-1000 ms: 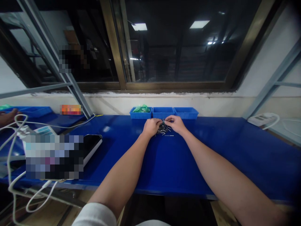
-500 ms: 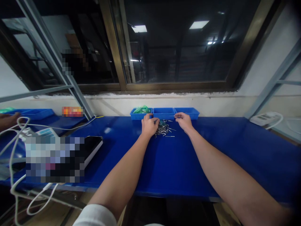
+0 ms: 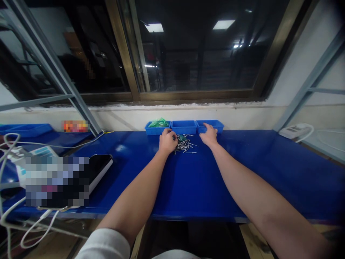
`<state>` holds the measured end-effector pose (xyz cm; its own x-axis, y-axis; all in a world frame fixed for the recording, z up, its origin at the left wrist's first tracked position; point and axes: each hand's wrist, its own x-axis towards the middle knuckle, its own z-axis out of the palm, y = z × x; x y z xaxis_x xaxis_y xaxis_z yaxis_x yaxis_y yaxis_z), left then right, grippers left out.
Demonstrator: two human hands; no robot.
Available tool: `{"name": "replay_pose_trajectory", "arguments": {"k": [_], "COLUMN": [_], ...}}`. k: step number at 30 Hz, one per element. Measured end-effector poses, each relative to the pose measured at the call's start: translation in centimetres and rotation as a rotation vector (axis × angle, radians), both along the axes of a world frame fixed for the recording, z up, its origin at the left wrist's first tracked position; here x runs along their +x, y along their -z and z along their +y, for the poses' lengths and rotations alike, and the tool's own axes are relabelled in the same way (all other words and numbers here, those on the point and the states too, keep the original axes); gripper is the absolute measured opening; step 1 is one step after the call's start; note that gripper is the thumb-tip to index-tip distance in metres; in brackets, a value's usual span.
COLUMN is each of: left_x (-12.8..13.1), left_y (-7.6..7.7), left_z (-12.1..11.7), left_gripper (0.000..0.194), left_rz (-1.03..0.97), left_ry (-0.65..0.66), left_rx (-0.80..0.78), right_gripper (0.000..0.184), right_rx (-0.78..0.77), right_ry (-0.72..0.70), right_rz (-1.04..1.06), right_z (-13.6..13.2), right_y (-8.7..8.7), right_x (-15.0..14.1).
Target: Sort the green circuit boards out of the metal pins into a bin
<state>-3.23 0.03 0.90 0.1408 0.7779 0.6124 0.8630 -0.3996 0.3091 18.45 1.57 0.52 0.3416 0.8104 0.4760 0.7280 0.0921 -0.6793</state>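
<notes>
Metal pins [image 3: 184, 144] lie in a loose pile on the blue counter [image 3: 194, 180], at the wearer's 12 o'clock. Left hand [image 3: 167, 142] sits at the pile's 9 o'clock, grip curled; contents hidden, cannot tell. Right hand [image 3: 208, 136], grip open, reaches the rim of the rightmost of 3 blue plastic trays [image 3: 214, 126]. Loose pins favour light fingertip handling, 1 at a time.

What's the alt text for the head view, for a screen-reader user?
A person's left hand lies beside a pile of loose metal pins on a blue workbench, and the right hand reaches to the rightmost of three blue plastic trays. Green plastic sits in the leftmost tray.
</notes>
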Motion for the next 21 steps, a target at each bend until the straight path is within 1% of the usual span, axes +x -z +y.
{"name": "replay_pose_trajectory", "arguments": {"k": [2, 4, 7, 10, 13, 15, 18, 21], "left_x": [0.1, 0.2, 0.3, 0.5, 0.8, 1.0, 1.2, 1.3], "left_y": [-0.1, -0.2, -0.2, -0.4, -0.7, -0.9, -0.9, -0.4], "left_z": [-0.1, -0.1, -0.2, -0.6, -1.3, -1.7, -2.0, -1.9], "left_gripper": [0.011, 0.015, 0.026, 0.044, 0.070, 0.081, 0.089, 0.094], "left_rz": [-0.001, 0.003, 0.019, 0.094, 0.234, 0.315, 0.388, 0.404], "left_ry": [0.000, -0.003, -0.014, -0.007, 0.063, 0.123, 0.172, 0.200], "left_rx": [0.004, -0.005, -0.046, -0.126, -0.218, -0.290, -0.384, -0.388], "right_gripper": [0.077, 0.085, 0.085, 0.074, 0.059, 0.049, 0.034, 0.031], "right_rx": [-0.061, -0.090, -0.063, 0.036, 0.104, 0.069, -0.048, -0.118], "right_ry": [-0.013, -0.050, -0.089, -0.088, -0.098, -0.157, -0.260, -0.313], "right_rz": [0.009, 0.006, -0.036, -0.097, -0.141, -0.182, -0.265, -0.340], "right_z": [0.1, 0.1, 0.1, -0.1, -0.4, -0.7, -1.0, -1.2], "right_y": [0.3, 0.6, 0.7, 0.7, 0.7, 0.9, 1.2, 1.4], "right_x": [0.1, 0.1, 0.0, -0.6, -1.5, -2.1, -2.9, -3.2]}}
